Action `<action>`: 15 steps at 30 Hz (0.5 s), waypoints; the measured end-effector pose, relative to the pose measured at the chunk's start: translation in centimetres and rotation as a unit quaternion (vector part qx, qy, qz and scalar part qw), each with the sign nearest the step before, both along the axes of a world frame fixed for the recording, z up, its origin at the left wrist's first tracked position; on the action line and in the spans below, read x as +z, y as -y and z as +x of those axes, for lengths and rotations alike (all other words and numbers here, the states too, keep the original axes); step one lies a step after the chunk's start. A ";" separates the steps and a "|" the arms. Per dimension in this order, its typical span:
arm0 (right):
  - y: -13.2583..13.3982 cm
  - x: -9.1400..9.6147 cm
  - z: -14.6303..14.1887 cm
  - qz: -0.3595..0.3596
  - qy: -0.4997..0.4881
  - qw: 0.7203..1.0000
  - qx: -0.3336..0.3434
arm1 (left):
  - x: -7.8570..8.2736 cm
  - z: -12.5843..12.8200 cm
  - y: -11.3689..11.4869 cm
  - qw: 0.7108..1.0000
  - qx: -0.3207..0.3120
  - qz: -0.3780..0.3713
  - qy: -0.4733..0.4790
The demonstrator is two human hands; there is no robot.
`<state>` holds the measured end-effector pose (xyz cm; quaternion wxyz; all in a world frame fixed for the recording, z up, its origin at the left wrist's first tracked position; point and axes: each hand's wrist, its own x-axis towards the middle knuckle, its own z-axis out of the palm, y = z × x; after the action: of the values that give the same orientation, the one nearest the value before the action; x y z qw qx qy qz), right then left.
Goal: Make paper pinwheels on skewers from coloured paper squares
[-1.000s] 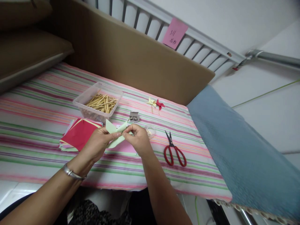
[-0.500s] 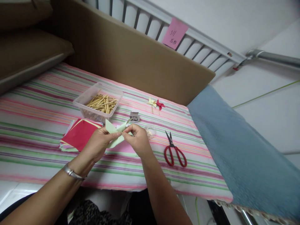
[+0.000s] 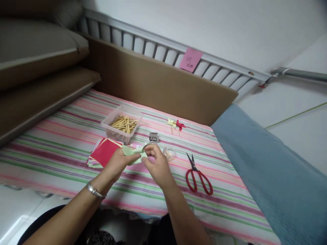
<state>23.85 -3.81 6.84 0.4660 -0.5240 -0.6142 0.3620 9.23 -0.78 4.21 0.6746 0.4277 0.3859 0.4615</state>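
Above the striped cloth, a light green sheet of paper [image 3: 129, 150] with cut, curling flaps is in my hands. My left hand [image 3: 119, 164] pinches it between thumb and fingers from the left. On the other side, my right hand [image 3: 158, 166] has its fingers bent around a curled flap, the thumb a little lower against the paper. Pink paper [image 3: 138, 167] lies beneath the hands. Left of them is a stack of coloured paper [image 3: 103, 153], red on top. Just beyond stands a small open box [image 3: 153, 137] of shiny metal bits.
A clear plastic tub [image 3: 122, 134] holds many thin wooden sticks. Red-handled scissors [image 3: 196, 175] lie at the right, blades slightly apart. A small clear dish [image 3: 169, 154] sits near my right hand. A yellow pinwheel [image 3: 171, 123] and a red pinwheel [image 3: 180, 125] lie by the cardboard panel [image 3: 158, 80].
The view has shifted, so the table things appear lower and further right. The right fingers have moved from the paper's middle out to a flap at its right side.
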 end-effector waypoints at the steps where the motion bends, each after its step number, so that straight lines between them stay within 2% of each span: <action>1: 0.7 0.2 -0.2 -0.001 -0.001 1.000 0.005 | 0.2 -0.2 0.6 1.000 0.000 0.005 -0.002; 6: 4.7 0.5 -1.0 -0.021 -0.012 0.999 0.043 | 1.2 -3.0 4.5 0.999 0.032 -0.001 -0.039; 10: 7.4 -0.2 -1.2 -0.067 -0.076 0.993 0.055 | 2.2 -5.6 7.9 0.998 0.049 0.001 -0.038; 15: 10.6 -0.7 -2.5 -0.117 -0.192 0.970 0.092 | 2.5 -5.7 11.9 0.998 0.049 0.003 -0.051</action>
<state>21.32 -14.37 6.10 0.4750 -0.4369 -0.5123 0.5667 3.50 -12.71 6.74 0.6295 0.4335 0.4383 0.4729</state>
